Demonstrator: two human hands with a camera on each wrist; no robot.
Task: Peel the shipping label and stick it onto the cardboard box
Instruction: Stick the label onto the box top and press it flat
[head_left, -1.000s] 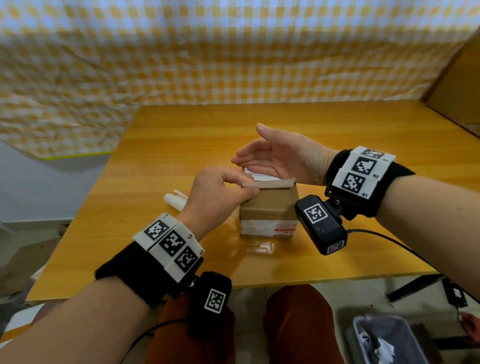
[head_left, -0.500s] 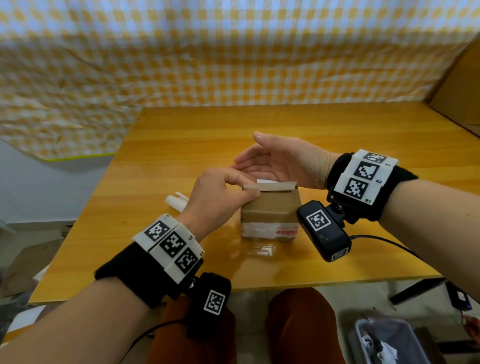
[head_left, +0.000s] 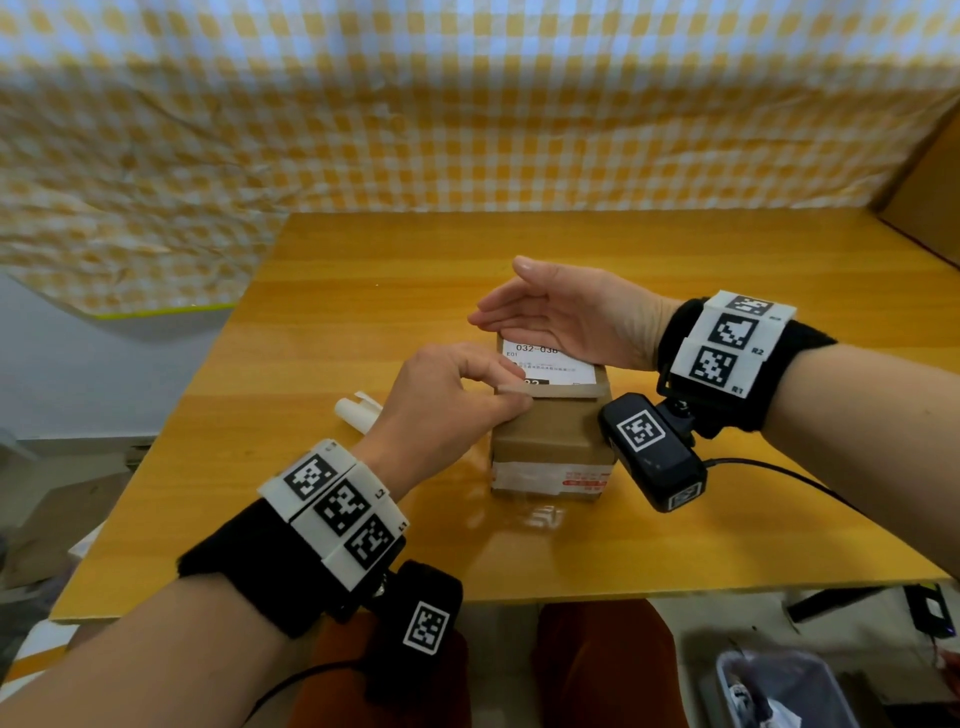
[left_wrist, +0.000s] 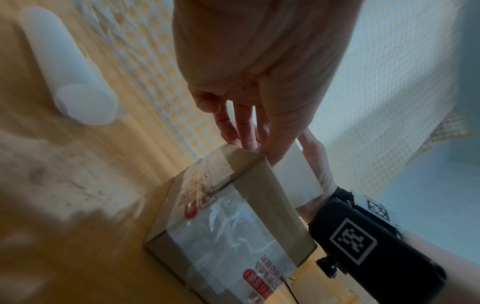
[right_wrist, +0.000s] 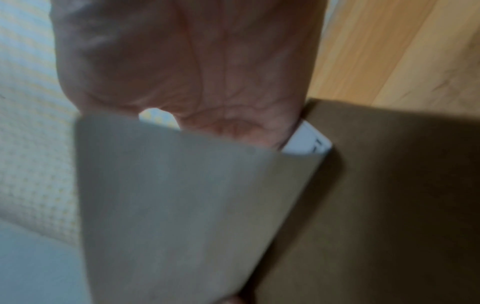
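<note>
A small brown cardboard box (head_left: 550, 447) stands mid-table, with clear tape and red print on its front. The white shipping label (head_left: 553, 366) lies slanted over its top, printed face up. My left hand (head_left: 452, 400) pinches the label's near left corner at the box's front edge. My right hand (head_left: 561, 317) is flat with straight fingers, its lower edge resting on the label's far right part. In the left wrist view the label's (left_wrist: 296, 176) pale underside stands off the box (left_wrist: 233, 216). In the right wrist view the grey underside (right_wrist: 182, 195) hides my fingers.
A curled white backing strip (head_left: 358, 413) lies on the wooden table (head_left: 675, 249) left of the box, also in the left wrist view (left_wrist: 70, 82). A yellow checked cloth (head_left: 467, 104) hangs behind. A cardboard panel (head_left: 924, 192) stands at right, a bin (head_left: 779, 691) below.
The label has come down and tipped toward me, so its printed face now shows over the box top. My left hand still pinches its near corner; my right hand stays flat.
</note>
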